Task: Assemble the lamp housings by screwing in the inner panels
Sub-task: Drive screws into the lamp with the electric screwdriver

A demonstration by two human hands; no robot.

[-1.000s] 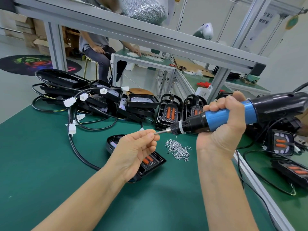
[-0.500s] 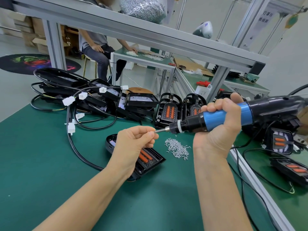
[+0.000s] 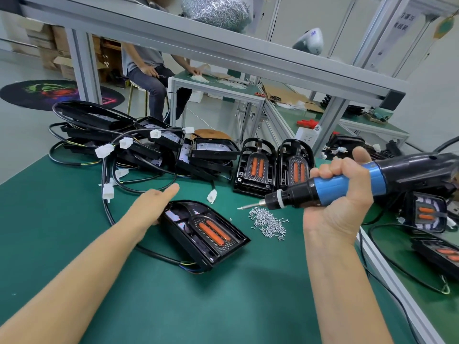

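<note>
Head view: the left hand (image 3: pixel 151 207) lies motion-blurred at the rounded far end of the lamp housing (image 3: pixel 203 234); its thumb points away, its fingers are hidden behind the housing's rim, so I cannot tell whether it grips or only touches. The housing lies flat on the green worktop (image 3: pixel 74 232), open side up, its inner panel (image 3: pixel 214 232) with two orange strips showing. A black cable leaves its near corner. The right hand (image 3: pixel 340 194) is wrapped around the blue grip of the electric screwdriver (image 3: pixel 323 187), held level above the worktop, bit pointing left over the pile of screws (image 3: pixel 269 222); whether a screw sits on the tip is too small to tell. The tool's rear is cut off at the right edge.

Behind, a tangled heap of housings (image 3: pixel 139 142) with white connectors, and two upright housings (image 3: pixel 273 167). An aluminium frame (image 3: pixel 223 43) spans the worktop; a seated person (image 3: pixel 149 70), half hidden by it, works at another table.
</note>
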